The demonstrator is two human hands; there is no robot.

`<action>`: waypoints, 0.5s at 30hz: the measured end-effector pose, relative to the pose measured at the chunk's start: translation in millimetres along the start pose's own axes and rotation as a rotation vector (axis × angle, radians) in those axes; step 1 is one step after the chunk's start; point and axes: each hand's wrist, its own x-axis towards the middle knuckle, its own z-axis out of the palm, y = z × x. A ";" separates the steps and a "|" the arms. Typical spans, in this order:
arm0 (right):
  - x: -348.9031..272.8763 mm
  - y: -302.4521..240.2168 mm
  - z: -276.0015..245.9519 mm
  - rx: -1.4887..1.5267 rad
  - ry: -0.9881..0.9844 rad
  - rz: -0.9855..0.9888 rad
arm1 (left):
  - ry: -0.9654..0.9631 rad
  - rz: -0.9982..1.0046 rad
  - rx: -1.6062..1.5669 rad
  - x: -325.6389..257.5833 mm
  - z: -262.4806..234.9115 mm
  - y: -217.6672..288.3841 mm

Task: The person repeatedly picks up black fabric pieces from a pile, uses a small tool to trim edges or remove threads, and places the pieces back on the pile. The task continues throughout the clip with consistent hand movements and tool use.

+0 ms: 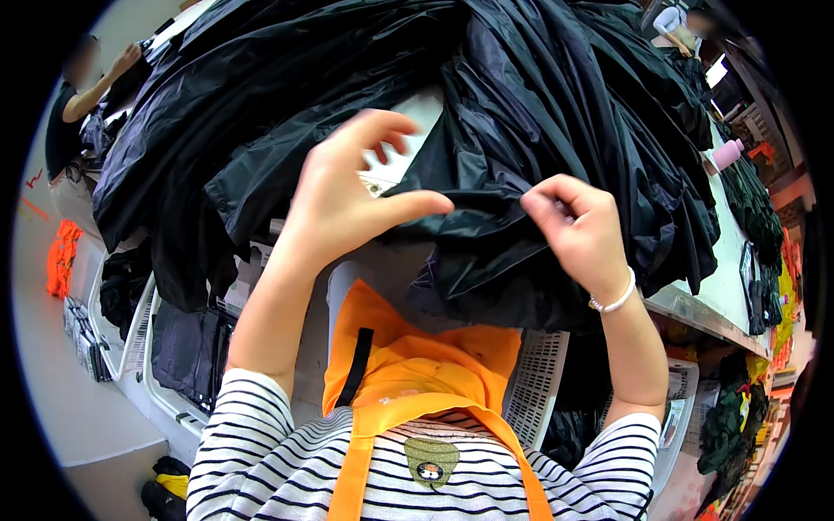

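A big heap of thin, shiny black fabric (539, 95) covers the table before me and hangs over its near edge. My right hand (584, 233), with a white bracelet at the wrist, is closed in a pinch on a fold of this fabric. Across from it, my left hand (340, 189) is open, its thumb stretched out along the fabric's upper fold and its fingers curled apart above a bare patch. The left fingertips are blurred. Between both hands a loose edge of the fabric droops toward my orange apron (426, 356).
White plastic baskets (540, 378) stand below the table, some with folded black fabric (187, 352). A pink bottle (726, 154) is on the white tabletop (728, 252) at right. One person (74, 113) works at far left, another (679, 30) at far right. Orange cloth (63, 259) hangs at left.
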 end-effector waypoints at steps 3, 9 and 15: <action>-6.4 25.0 -5.2 0.342 0.107 0.142 | 0.206 -0.216 -0.091 -45.8 -13.5 6.9; -14.5 17.2 11.9 0.498 0.067 0.182 | -0.007 -0.218 0.133 -68.9 29.1 42.2; -23.9 2.5 24.5 0.569 -0.078 0.226 | -0.047 -0.246 0.203 -56.9 32.6 35.5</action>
